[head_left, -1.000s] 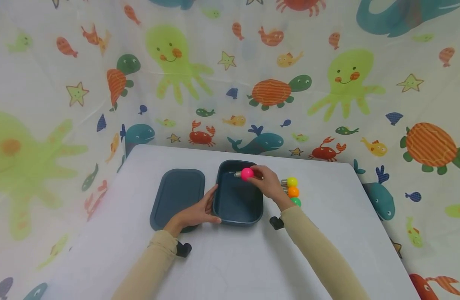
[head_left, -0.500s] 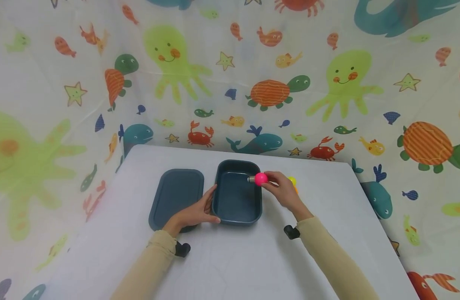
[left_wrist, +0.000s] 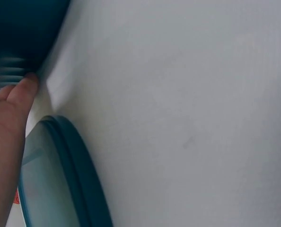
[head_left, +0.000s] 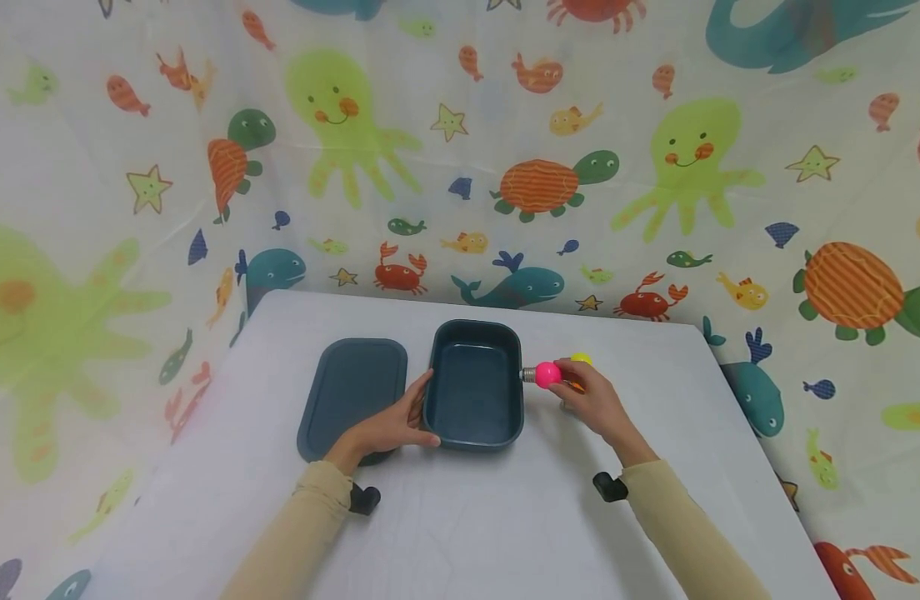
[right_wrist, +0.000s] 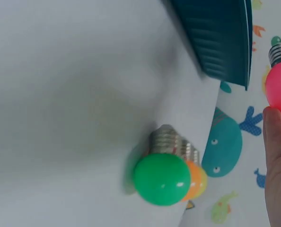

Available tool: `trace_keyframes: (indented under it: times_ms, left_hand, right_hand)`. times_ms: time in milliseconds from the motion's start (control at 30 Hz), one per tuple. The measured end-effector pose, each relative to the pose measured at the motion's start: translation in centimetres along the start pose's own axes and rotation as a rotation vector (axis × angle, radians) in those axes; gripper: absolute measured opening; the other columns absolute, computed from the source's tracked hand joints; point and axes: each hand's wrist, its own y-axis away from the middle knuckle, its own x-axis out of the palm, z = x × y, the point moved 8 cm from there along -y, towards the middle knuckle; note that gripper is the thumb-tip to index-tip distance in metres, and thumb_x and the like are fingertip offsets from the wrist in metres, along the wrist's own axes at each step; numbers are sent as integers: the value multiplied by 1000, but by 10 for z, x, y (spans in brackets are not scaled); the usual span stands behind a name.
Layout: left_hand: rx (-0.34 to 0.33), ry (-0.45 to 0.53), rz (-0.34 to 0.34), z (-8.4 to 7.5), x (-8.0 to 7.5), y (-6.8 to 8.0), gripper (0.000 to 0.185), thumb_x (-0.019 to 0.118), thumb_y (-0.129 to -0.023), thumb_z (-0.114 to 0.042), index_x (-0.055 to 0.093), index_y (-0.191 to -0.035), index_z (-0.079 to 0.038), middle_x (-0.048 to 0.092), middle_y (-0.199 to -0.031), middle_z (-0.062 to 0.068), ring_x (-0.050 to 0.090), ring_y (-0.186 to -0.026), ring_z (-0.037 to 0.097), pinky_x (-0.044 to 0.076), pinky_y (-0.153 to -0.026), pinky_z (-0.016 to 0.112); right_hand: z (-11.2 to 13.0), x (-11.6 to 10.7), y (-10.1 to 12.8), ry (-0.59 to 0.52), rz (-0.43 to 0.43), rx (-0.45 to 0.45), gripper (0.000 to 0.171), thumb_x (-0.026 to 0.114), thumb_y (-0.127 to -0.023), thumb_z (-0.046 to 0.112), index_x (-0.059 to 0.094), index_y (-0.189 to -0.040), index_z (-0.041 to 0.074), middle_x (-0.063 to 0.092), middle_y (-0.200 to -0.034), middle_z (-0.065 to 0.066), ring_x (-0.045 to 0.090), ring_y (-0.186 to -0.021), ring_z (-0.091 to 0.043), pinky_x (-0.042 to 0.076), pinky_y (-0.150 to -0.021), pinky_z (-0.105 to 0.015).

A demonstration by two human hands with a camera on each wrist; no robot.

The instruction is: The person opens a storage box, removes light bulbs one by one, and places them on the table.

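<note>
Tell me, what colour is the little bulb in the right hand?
Bright pink bulb, pinched by the right hand; head view shows it best.

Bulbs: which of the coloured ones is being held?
The pink bulb, pinched in the right hand beside the box; the green bulb lies on the table.
</note>
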Motion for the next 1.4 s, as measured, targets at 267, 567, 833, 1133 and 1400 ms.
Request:
trace_keyframes:
  times_ms: [267, 567, 833, 1133, 1400]
  left_hand:
    - [-7, 2, 1, 0, 1, -1, 117, 81, -82, -23, -10, -156, -32, -9, -164, 0, 0, -150, 20, 18, -119, 42]
    - [-17, 9, -5, 0, 3, 0, 116, 80, -83, -21, -9, -155, -36, -10, -163, -2, -1, -150, 18, 18, -119, 41]
    - [-20, 5, -9, 1, 5, -1, 117, 81, -83, -21, -10, -156, -34, -9, -163, -2, -1, -150, 18, 18, -119, 41]
    - [-6, 5, -5, 0, 4, -1, 117, 81, -82, -22, -10, -156, -33, -10, -163, -2, -1, -150, 19, 18, -119, 41]
    - [-4, 11, -3, -1, 5, 0, 117, 81, -83, -21, -10, -156, -33, -10, -163, -2, -1, -150, 19, 18, -119, 41]
  right_hand:
    - [-27, -10, 18, 0, 19, 38, 52, 67, -94, 23, 49, -140, 8, 50, -139, -15, 50, -126, -34, 48, -100, -47]
    - [-48, -19, 36, 20, 34, 50, 52, 67, -93, 26, 50, -138, 4, 50, -139, -18, 50, -127, -36, 47, -100, -47]
    - [-71, -22, 53, 37, 43, 51, 52, 67, -94, 25, 50, -137, 1, 51, -137, -20, 52, -124, -37, 47, -100, -47]
    - [-94, -25, 66, 62, 37, 113, 53, 68, -93, 26, 50, -136, 0, 52, -136, -21, 52, -123, -39, 47, -100, -49]
    - [-109, -19, 66, 31, 53, 180, 56, 67, -94, 30, 48, -139, 2, 50, -139, -20, 50, -126, -39, 46, -101, -50]
